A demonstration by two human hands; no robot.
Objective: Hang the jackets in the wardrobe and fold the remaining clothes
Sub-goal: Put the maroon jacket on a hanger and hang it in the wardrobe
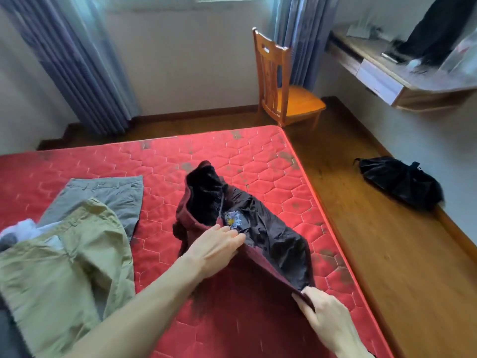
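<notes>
A dark red jacket (273,236) with black lining and a black fur collar lies open on the red mattress (165,161). My left hand (216,246) rests flat on its near edge beside a small flowered label, fingers straight. My right hand (325,319) pinches the jacket's red hem at the lower right corner. Left of the jacket lie olive trousers (62,275) over grey trousers (113,195), with white and grey clothes (18,231) at the far left edge.
A wooden chair (286,91) stands past the mattress corner by blue curtains (77,68). A wall-mounted desk (397,73) carries dark clothing and a plastic bag at upper right. A black bag (400,182) lies on the wooden floor by the wall.
</notes>
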